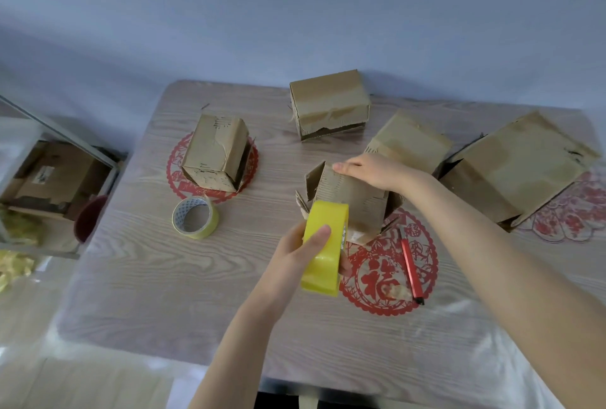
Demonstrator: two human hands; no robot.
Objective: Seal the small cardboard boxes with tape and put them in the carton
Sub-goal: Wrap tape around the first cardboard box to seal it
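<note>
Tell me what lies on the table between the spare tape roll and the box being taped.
Nothing: in the head view, bare table separates the spare tape roll from the box being taped.

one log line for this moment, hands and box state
left hand: holds yellow tape roll | right hand: steadies small box | flaps: untaped | spare roll: on table

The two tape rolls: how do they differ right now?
The held tape roll is gripped upright in the left hand, against the small box; the spare tape roll lies alone on the table. The held one looks thicker and solid yellow; the spare shows its white core. Both are yellowish.
</note>
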